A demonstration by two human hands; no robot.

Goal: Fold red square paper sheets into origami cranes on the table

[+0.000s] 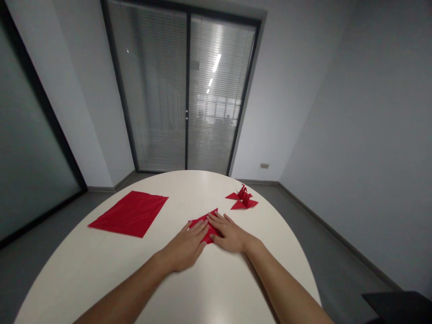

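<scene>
A partly folded red paper (212, 215) lies near the middle of a round white table (101, 270). My left hand (187, 246) lies flat on its left part, fingers stretched forward and pressing down. My right hand (228, 233) lies flat on its right part, fingers spread and pointing left across the paper. Most of the folded paper is hidden under both hands; only its far tip and a bit of the near edge show.
A flat red paper sheet (130, 213) lies on the table to the left. A finished red paper crane (243, 198) stands at the far right of the table. Beyond the table are a glass door with blinds (185, 90), grey walls and grey floor.
</scene>
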